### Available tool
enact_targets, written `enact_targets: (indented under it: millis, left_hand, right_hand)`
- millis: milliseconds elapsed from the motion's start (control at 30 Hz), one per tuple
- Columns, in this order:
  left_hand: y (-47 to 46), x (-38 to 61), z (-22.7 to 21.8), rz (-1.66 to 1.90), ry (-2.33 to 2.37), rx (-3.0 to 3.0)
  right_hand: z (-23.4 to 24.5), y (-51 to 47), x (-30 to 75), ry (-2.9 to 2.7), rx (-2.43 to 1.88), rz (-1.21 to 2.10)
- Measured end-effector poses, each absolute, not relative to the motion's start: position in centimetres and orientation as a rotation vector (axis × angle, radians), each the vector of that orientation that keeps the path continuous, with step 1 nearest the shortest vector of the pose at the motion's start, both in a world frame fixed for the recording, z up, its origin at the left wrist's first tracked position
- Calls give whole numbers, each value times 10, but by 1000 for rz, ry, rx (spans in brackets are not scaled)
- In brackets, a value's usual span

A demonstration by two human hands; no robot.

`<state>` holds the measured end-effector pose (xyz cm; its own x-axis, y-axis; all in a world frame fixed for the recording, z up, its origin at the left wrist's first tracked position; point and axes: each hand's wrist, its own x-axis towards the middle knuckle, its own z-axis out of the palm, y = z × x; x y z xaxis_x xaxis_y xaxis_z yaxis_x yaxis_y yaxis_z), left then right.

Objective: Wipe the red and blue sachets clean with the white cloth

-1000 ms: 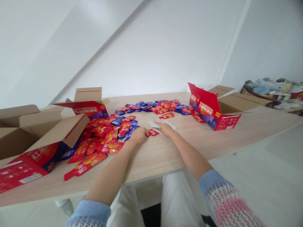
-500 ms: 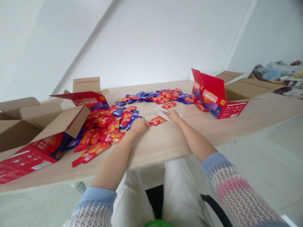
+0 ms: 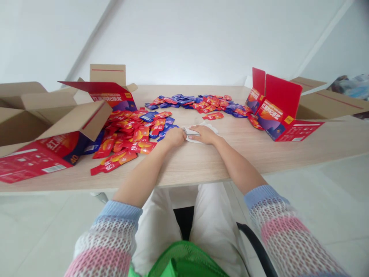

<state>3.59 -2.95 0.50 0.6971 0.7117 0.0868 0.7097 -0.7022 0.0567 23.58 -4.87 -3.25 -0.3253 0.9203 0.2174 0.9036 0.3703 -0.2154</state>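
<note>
My left hand (image 3: 175, 137) is closed in a pinch at the near end of a pale, silvery sachet (image 3: 191, 132) on the table; most of that sachet is hidden by hand and cloth. My right hand (image 3: 204, 134) presses a white cloth (image 3: 212, 127) down over it, fingers pointing left towards the other hand. Just left of my left hand spreads a heap of red and blue sachets (image 3: 141, 133). Beyond the hands a single red sachet (image 3: 213, 116) lies apart, in front of a curved row of red and blue sachets (image 3: 184, 101).
On the left stand an open red carton (image 3: 31, 161) with brown flaps and another open carton (image 3: 112, 100) behind the heap. A third open red carton (image 3: 272, 119) is at the right. The table's front edge (image 3: 184, 184) runs before my lap, where a green mesh item (image 3: 184, 257) shows.
My right hand has flattened the cloth over the sachet between my hands, whose red face no longer shows; a pale surface does. My view has tilted down, bringing the green mesh item further into sight.
</note>
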Motion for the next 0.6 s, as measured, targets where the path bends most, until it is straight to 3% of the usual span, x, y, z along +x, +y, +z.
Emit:
enact_targets:
  millis: [233, 600]
  left_hand:
    - [-39, 37, 11, 141, 1154, 2828]
    - [-37, 36, 14, 13, 1012, 2895]
  right_hand:
    - [-39, -34, 249, -2171, -1956, 32]
    - [-40, -33, 255, -2030, -2034, 78]
